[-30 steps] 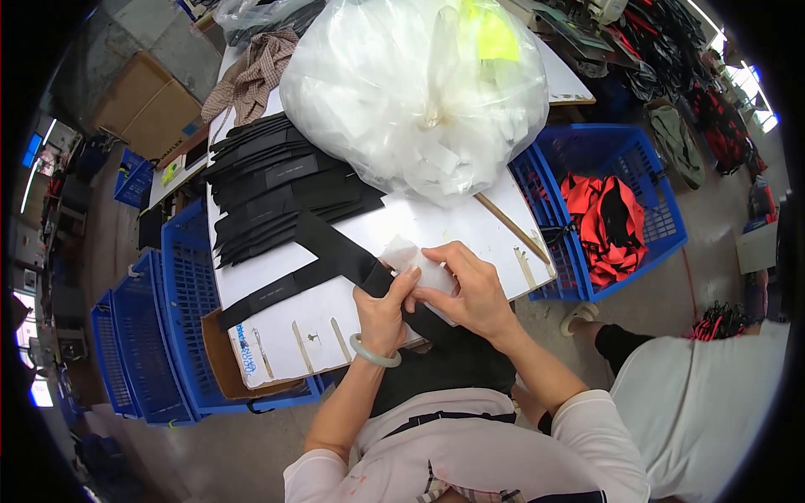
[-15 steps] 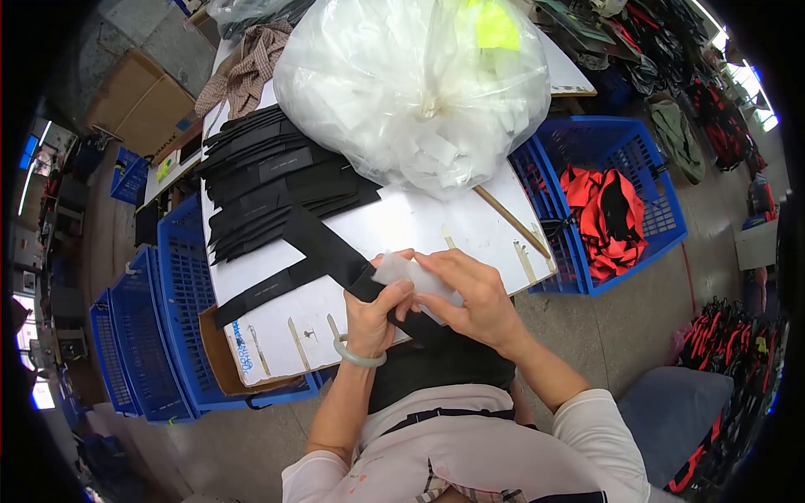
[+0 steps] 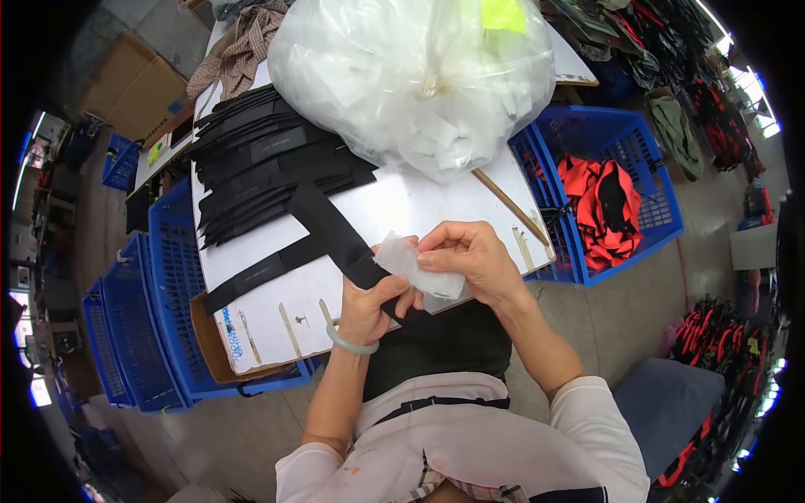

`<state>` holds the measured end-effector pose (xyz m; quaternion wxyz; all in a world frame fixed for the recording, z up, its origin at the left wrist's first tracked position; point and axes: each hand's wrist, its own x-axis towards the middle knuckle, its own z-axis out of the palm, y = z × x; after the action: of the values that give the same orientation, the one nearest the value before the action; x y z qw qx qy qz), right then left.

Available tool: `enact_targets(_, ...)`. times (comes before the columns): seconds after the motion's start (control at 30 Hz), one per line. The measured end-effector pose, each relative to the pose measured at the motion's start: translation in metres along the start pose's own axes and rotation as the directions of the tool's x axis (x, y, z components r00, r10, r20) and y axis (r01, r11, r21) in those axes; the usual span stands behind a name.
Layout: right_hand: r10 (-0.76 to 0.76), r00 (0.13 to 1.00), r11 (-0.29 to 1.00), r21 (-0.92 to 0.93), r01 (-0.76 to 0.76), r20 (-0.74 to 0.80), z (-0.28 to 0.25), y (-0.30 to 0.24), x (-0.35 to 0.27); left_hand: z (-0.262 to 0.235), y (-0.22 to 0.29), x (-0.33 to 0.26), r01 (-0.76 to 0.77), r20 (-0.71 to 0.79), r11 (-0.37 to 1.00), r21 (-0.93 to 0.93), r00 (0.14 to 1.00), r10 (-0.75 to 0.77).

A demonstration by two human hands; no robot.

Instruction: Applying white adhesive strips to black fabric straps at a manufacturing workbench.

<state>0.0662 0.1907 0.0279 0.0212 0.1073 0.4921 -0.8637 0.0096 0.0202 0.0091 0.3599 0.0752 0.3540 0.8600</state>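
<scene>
Your right hand (image 3: 480, 261) has shifted forward, pinching the white sheet (image 3: 405, 267). Your left hand (image 3: 362, 312) clamps the black strip (image 3: 334, 232)

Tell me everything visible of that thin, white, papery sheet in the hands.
The thin, white, papery sheet is small, slightly translucent and roughly rectangular, with uneven edges. Whether it has several layers is unclear. It is held at a slant: the right hand pinches its upper right; the left hand is at its lower left, where it appears to overlap the long, black, fabric-like strip.
</scene>
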Motion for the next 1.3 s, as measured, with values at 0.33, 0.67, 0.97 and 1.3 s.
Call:
enact_targets(0.33, -0.237, 0.965, 0.671, -0.699, 0.246, 0.111, 0.015, -0.003, -0.009, 0.003, -0.001, 0.001, -0.134, -0.195, 0.987, 0.094, 0.969, 0.15)
enact_targets(0.67, -0.381, 0.911, 0.605, -0.703, 0.375, 0.158, 0.011, 0.013, -0.004, -0.006, -0.005, 0.001, -0.126, -0.135, 0.986, -0.107, 0.985, 0.111)
enact_targets(0.97, -0.175, 0.985, 0.838, -0.525, 0.153, 0.008, 0.017, 0.006, -0.007, -0.011, 0.01, 0.015, -0.21, -0.403, 0.95, -0.231, 0.909, 0.103)
enact_targets(1.3, -0.231, 0.958, 0.501, -0.824, 0.265, 0.167, 0.027, -0.003, -0.012, -0.015, 0.021, 0.017, -0.172, -0.39, 0.912, -0.372, 0.921, 0.014)
